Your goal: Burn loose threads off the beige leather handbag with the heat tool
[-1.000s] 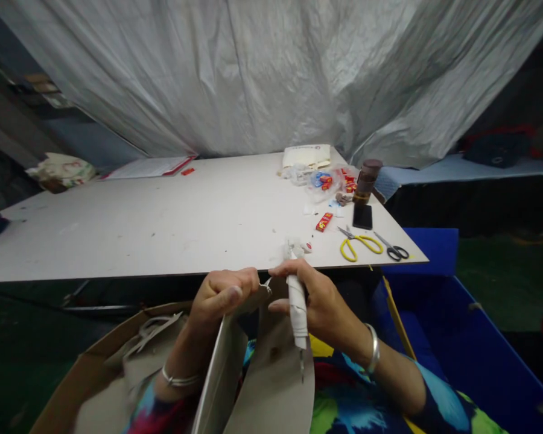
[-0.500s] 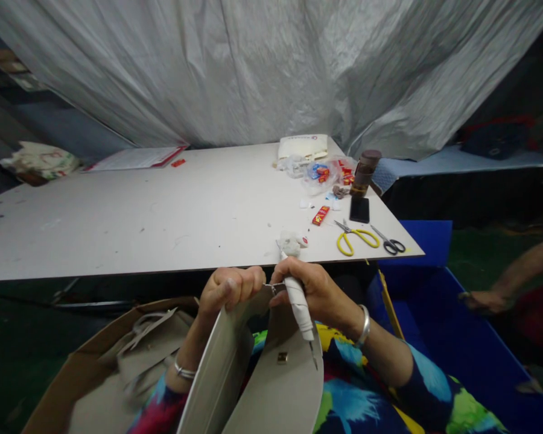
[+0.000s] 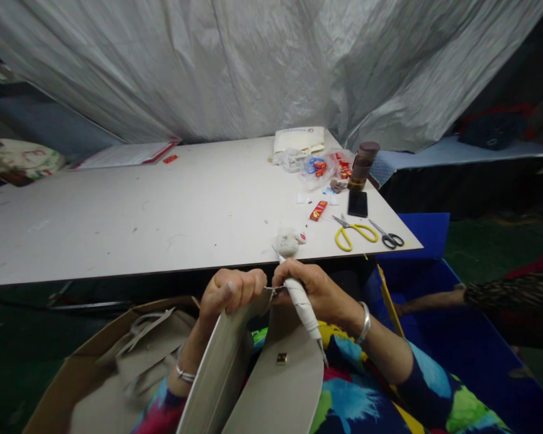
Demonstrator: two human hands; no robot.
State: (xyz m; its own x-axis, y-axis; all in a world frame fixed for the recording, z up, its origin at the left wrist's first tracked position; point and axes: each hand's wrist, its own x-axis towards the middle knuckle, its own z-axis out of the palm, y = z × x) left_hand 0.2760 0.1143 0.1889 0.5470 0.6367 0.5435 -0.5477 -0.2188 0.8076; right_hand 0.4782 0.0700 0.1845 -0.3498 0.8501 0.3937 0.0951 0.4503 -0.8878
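Observation:
A beige handbag (image 3: 276, 392) with a small gold clasp piece (image 3: 281, 359) on its flap stands opened in my lap. My left hand (image 3: 233, 290) is closed round the bag's upper edge. In my closed right hand (image 3: 314, 289) lies a pointed tool (image 3: 302, 304) with a white-wrapped handle. Its thin metal tip points down past the flap's edge. A short silvery link or cord (image 3: 274, 290) spans the gap between my two hands at the top of the bag. My fingers hide how it is attached.
A white table (image 3: 185, 211) holds yellow-handled scissors (image 3: 355, 232), black-handled scissors (image 3: 389, 236), a phone (image 3: 357, 204) and a brown bottle (image 3: 364, 166). A cardboard box (image 3: 58, 392) with beige bags is at left. Another person's arm (image 3: 438, 299) reaches into the blue bin (image 3: 475, 343).
The tool in my right hand has tilted, its lower tip swinging slightly right. My left hand keeps its grip on the bag. The other person's arm has moved left, into the blue bin.

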